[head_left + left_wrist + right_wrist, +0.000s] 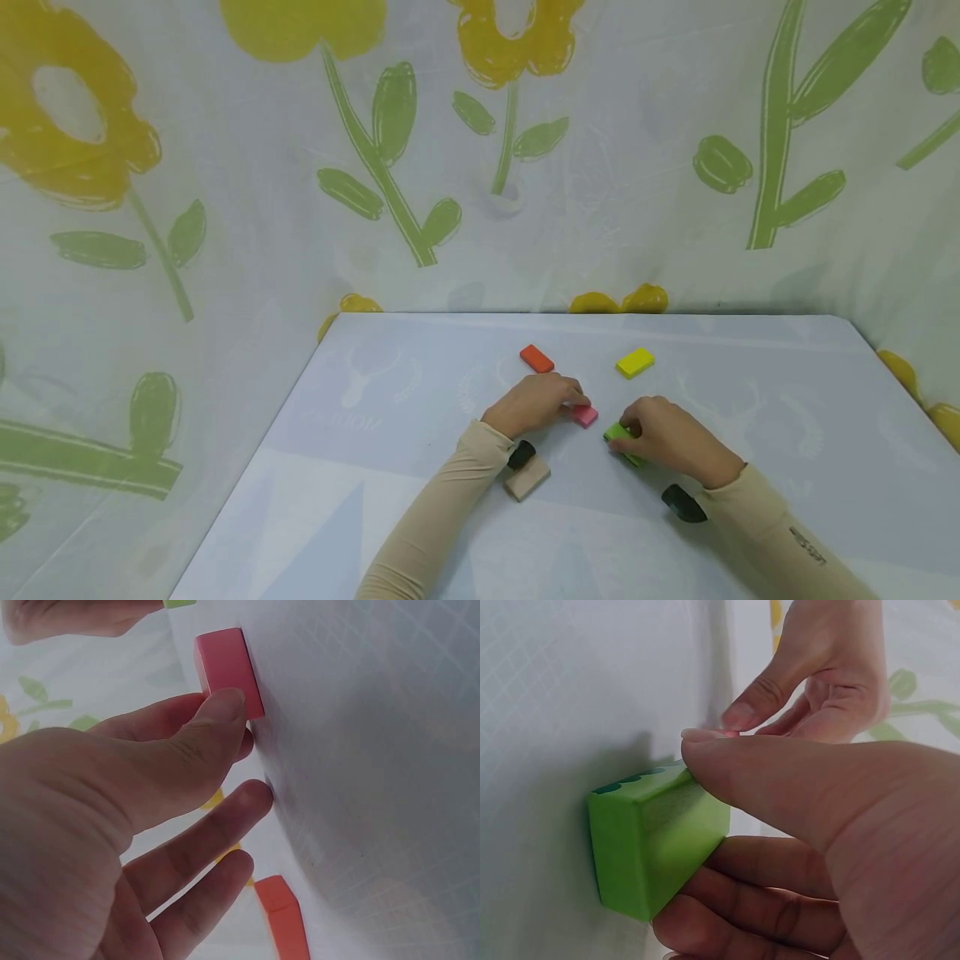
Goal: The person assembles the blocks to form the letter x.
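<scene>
My left hand (536, 402) pinches a pink block (585, 416) by one end between thumb and forefinger. In the left wrist view the pink block (227, 669) lies along the table surface, while the other fingers of that hand spread loosely. To its right, my right hand (667, 437) grips a light green block (624, 443), thumb on one side and fingers curled on the other. Seen from the right wrist, the green block (649, 840) is right at the table and has a darker green scalloped mark along one face.
A red-orange block (537, 358) lies beyond my left hand, and a yellow block (635, 362) farther back to the right. Near my left wrist is a plain wooden block (527, 478). The pale table (337, 500) ends at a flower-printed curtain (600, 208).
</scene>
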